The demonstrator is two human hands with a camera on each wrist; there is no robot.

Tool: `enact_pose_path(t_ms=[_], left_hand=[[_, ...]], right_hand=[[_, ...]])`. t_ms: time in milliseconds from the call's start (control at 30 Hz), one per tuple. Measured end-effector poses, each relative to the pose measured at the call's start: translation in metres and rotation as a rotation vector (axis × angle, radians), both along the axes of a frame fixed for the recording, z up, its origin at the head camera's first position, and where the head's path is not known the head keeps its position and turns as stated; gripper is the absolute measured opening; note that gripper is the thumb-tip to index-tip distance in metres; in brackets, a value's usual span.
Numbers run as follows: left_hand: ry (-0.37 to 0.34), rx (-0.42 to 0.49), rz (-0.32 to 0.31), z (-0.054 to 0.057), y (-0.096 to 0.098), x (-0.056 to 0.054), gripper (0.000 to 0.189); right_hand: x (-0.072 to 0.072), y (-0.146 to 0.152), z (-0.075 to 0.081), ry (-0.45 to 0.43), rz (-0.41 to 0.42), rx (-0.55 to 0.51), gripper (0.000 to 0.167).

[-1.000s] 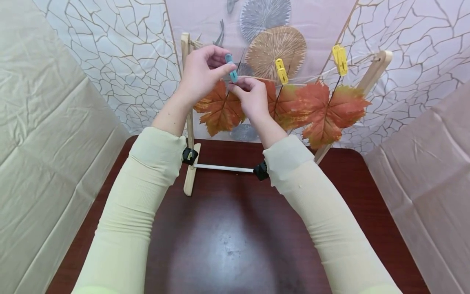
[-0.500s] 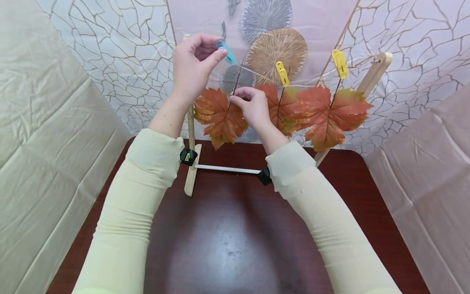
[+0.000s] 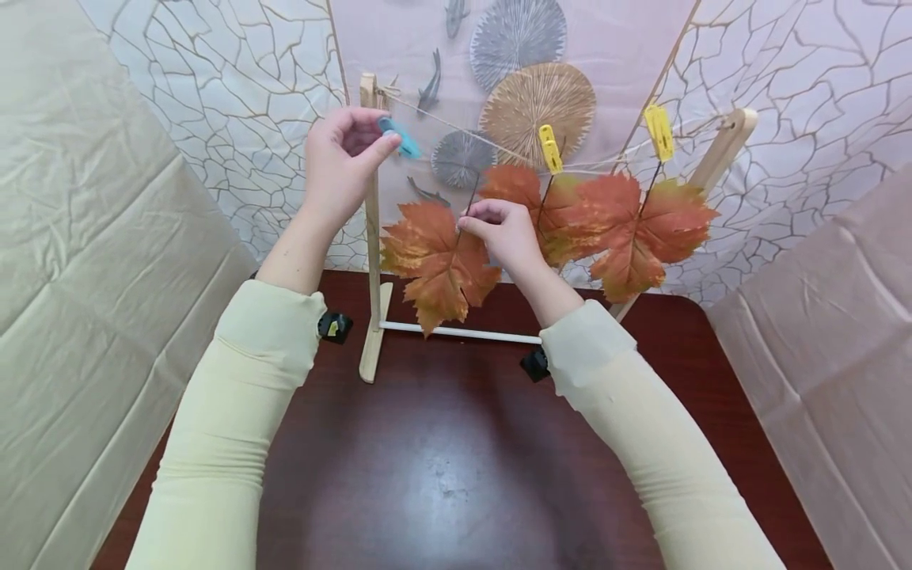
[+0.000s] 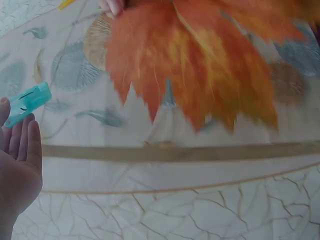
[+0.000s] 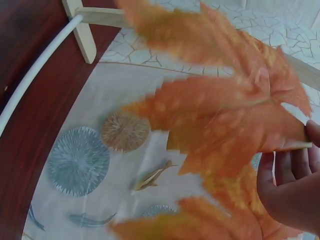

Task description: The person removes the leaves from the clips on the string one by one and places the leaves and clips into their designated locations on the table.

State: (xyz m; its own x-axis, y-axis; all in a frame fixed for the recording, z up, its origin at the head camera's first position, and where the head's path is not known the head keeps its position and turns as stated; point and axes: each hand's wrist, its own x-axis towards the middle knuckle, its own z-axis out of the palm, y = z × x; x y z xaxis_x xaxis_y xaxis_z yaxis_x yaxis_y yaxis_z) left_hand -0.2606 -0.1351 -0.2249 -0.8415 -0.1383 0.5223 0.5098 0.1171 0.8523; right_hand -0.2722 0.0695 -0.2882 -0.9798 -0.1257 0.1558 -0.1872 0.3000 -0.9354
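Near the left post, my left hand (image 3: 343, 158) pinches a blue clothespin (image 3: 400, 138) between thumb and fingers; the left wrist view also has this clothespin (image 4: 29, 102). By its dark stem, my right hand (image 3: 504, 229) holds an orange maple leaf (image 3: 445, 265) below the string (image 3: 456, 125). The leaf (image 5: 225, 105) fills much of the right wrist view, apart from the blue clothespin. To the right, a yellow clothespin (image 3: 550, 149) and another yellow clothespin (image 3: 659, 133) fasten a middle leaf (image 3: 563, 202) and a right leaf (image 3: 641, 229) to the string.
A wooden left post (image 3: 374, 206) and a wooden right post (image 3: 723, 150) carry the string. A white rod (image 3: 470, 334) runs low between them above the dark red table (image 3: 442, 443). Patterned cloth (image 3: 285, 119) hangs behind.
The blue clothespin has come away from the string, moving left with my left hand. My right hand has lowered the leaf, bringing it off the string and slightly nearer.
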Motion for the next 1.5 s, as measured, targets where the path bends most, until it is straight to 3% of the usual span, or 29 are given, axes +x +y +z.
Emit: enact_pose_path(t_ms=[300,467,667,967,1067,1233,1500], left_hand=[[-0.113,-0.059,0.023,-0.023,-0.021,0.012,0.022],[-0.157,-0.11,0.003,-0.044,-0.035,0.02,0.031],[-0.168,-0.142,-0.061,-0.08,-0.05,0.03,0.033],[-0.303,-0.259,-0.096,-0.131,-0.072,0.047,0.036],[-0.344,-0.297,-0.099,-0.146,-0.078,0.053,0.037],[-0.392,-0.322,-0.12,-0.173,-0.086,0.061,0.036],[-0.525,-0.394,-0.151,-0.224,-0.1,0.075,0.035]], right_hand=[[0.015,0.026,-0.009,-0.031,-0.022,0.063,0.02],[0.026,0.047,-0.015,-0.008,-0.019,0.074,0.021],[0.044,0.082,-0.029,-0.023,0.003,0.109,0.027],[0.072,0.131,-0.054,-0.074,-0.061,0.19,0.038],[0.08,0.147,-0.064,-0.096,-0.093,0.204,0.034],[0.091,0.171,-0.082,-0.129,-0.141,0.171,0.023],[0.109,0.208,-0.125,-0.292,-0.203,0.096,0.019]])
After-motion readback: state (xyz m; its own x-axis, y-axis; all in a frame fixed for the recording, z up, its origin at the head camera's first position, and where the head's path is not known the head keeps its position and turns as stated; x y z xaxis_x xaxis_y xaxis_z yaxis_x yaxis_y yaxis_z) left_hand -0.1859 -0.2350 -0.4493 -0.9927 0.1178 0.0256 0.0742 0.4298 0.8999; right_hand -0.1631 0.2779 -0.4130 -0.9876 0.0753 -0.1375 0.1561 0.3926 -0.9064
